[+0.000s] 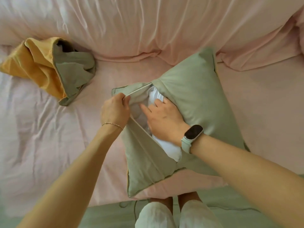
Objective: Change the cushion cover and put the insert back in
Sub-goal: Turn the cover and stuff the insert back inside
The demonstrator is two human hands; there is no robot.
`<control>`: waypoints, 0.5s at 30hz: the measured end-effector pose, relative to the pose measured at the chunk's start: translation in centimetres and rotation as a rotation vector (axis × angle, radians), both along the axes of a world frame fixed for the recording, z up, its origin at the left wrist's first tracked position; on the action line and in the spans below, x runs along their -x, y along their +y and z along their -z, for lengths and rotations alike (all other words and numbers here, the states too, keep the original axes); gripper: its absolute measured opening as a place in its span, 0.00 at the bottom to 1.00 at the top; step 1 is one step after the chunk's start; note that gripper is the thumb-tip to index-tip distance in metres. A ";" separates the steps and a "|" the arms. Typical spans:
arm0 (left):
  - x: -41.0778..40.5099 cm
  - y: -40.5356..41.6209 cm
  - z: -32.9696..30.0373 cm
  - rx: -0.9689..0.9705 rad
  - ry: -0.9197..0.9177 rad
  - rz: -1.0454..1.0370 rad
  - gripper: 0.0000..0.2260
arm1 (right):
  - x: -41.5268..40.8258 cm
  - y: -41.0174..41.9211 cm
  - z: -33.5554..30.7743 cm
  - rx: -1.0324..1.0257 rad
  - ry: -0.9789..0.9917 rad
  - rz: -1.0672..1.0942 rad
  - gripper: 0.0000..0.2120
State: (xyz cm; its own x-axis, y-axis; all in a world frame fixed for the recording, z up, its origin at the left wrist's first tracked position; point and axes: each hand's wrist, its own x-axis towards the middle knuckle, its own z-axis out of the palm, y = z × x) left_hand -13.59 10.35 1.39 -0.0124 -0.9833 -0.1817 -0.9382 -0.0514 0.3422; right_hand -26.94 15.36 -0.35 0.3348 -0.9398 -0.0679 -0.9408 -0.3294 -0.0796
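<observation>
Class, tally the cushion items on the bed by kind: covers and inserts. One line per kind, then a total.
Cushion covers: 2, the green cover and the yellow-and-green cover
Inserts: 1, the white insert
Total: 3

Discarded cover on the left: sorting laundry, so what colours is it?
The discarded cover is mustard yellow and sage green, head view.

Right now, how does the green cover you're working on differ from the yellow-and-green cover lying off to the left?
The green cover is plump, with the white insert showing through its open slit; the yellow-and-green cover lies empty and crumpled. The left hand pinches the green cover's edge while the right hand presses the insert; nobody touches the other. Both lie on the pink sheet.
</observation>
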 end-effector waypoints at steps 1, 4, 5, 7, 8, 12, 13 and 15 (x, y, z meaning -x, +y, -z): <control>-0.4 -0.4 0.0 -0.011 -0.001 0.008 0.12 | -0.6 -0.4 -0.5 -0.075 0.069 -0.028 0.27; -1.6 -2.0 0.6 -0.180 0.216 -0.110 0.12 | -2.6 -1.8 -0.4 -0.203 0.136 -0.113 0.23; -1.9 -2.5 0.7 -0.282 0.390 -0.243 0.13 | -3.0 -2.3 -0.4 -0.217 0.177 -0.135 0.20; -2.3 -2.9 0.6 -0.487 0.733 -0.567 0.13 | -3.7 -2.7 -0.4 -0.243 0.265 -0.208 0.16; -2.5 -2.8 0.6 -0.565 0.839 -0.660 0.11 | -3.9 -2.5 -0.2 -0.241 0.289 -0.235 0.16; -3.9 -2.0 0.4 -0.795 1.120 -0.609 0.13 | -3.8 -2.2 -0.5 -0.117 0.309 -0.339 0.15; -4.3 -1.9 0.4 -0.792 1.114 -0.554 0.13 | -3.6 -2.2 -0.5 -0.145 0.302 -0.388 0.15; -5.0 -1.8 0.8 -0.662 0.952 -0.465 0.10 | -3.4 -2.5 -0.4 -0.134 0.262 -0.428 0.18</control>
